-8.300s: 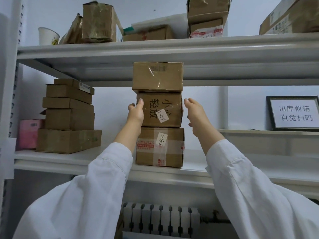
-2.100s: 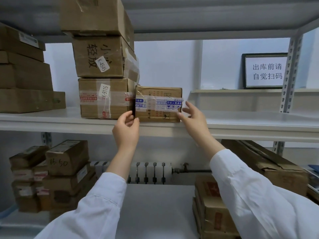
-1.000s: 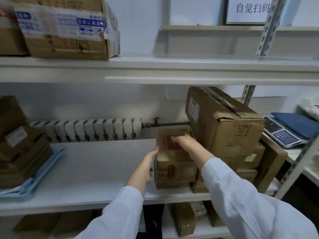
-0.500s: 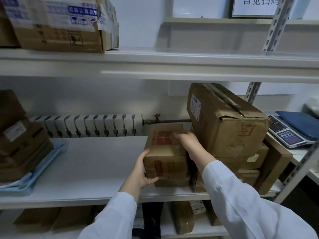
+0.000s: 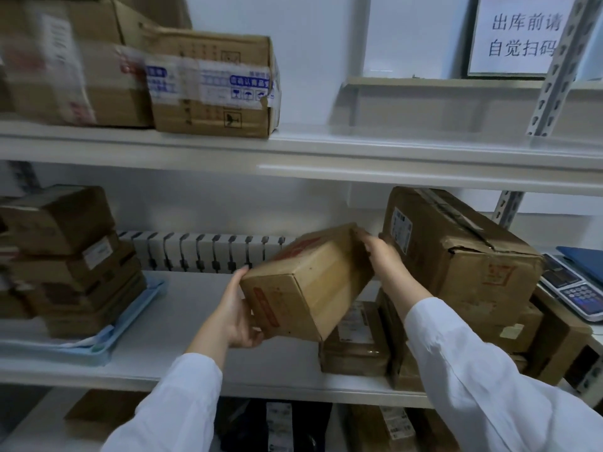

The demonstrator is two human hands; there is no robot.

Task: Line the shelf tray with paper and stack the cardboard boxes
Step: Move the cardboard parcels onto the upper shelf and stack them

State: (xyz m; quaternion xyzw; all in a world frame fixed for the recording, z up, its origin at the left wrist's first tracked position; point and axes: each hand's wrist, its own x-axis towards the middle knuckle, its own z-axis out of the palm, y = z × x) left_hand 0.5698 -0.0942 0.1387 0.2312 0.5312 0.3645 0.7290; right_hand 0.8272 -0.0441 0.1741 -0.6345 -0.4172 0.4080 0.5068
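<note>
A small cardboard box (image 5: pixel 306 282) hangs tilted just above the middle shelf (image 5: pixel 182 321), held at both ends. The left hand (image 5: pixel 239 316) curls round its near, lower end and the right hand (image 5: pixel 380 256) clasps its far, raised end. On the shelf's left end a blue tray (image 5: pixel 98 340) carries stacked boxes (image 5: pixel 71 262); a big box (image 5: pixel 456 252) sits at its right end

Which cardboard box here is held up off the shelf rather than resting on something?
The red-taped box, tilted between the left hand and the right hand. Every other box sits on a shelf or a stack.
</note>
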